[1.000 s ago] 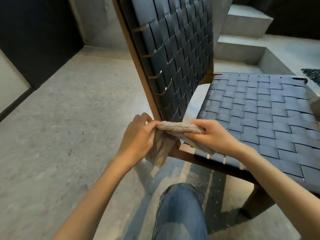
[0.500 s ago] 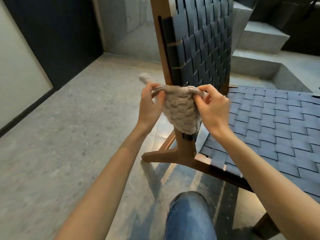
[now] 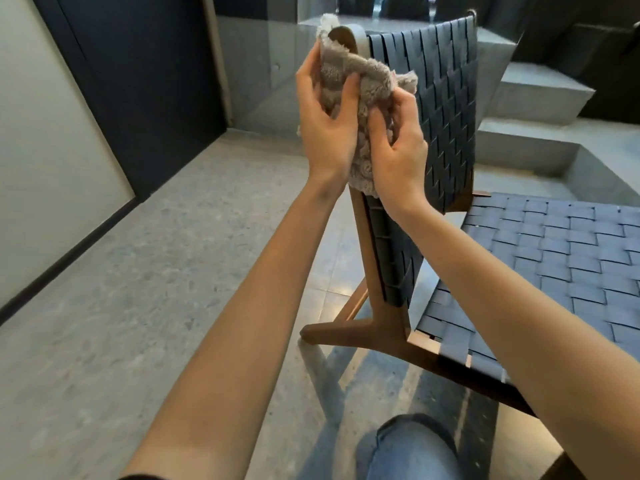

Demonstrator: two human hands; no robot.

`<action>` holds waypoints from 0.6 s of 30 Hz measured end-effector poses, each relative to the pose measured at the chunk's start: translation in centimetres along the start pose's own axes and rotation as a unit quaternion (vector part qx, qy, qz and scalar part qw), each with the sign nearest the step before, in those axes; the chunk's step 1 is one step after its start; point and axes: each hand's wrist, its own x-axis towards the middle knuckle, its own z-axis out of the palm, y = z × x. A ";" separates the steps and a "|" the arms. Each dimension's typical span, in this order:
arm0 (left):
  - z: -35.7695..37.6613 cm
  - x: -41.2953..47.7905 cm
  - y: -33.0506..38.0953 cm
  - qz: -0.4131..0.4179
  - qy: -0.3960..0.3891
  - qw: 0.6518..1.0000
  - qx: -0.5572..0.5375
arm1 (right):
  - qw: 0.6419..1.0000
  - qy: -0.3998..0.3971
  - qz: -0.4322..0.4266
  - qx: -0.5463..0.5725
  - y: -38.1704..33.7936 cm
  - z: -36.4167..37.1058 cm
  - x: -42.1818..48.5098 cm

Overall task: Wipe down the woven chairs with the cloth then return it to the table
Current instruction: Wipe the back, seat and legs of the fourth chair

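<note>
Up high now, clutching the cloth [image 3: 367, 88] at the top near corner of the woven chair [image 3: 446, 109]. Bunched and draped over the wooden side post [image 3: 363, 244], covering most of its upper stretch and leaving just the rounded tip peeking out on top. Pinched from the outer side by the left hand [image 3: 325, 123], thumb pressed into the pile, fingers lost behind the fabric. Clamped from the seat side by the right hand [image 3: 398, 150], thumb and knuckles dug into the folds (fingertips buried, so no counting them). Hard to tell how far wrapped round the post underneath. Lower down, more bare wood: splayed rear leg planted on the grey floor [image 3: 138, 306]. Off to the right, the woven seat [image 3: 554, 271], cut off at the edge. Down at the bottom, a jeans-clad knee [image 3: 412, 448], cropped. Beyond the backrest, concrete steps [image 3: 540, 95], upper end lost in dark blur.
</note>
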 end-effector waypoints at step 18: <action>-1.7 -11.1 -11.1 -0.132 0.020 0.986 0.094 | 0.991 -0.050 -0.076 -0.096 10.3 -1.7 -8.9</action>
